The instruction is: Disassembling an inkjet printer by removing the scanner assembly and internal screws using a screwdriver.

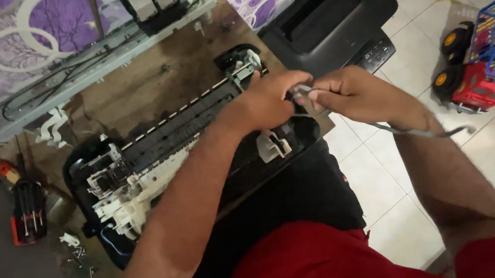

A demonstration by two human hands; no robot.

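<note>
My left hand (265, 101) and right hand (351, 93) both pinch a thin gray cable (411, 131) over the printer's (157, 162) right edge. Bare floor tiles (382, 179) lie open at four o'clock.

Single head cam — looks steeply down, close over lap-level work board (148, 88) — floor at right.
</note>
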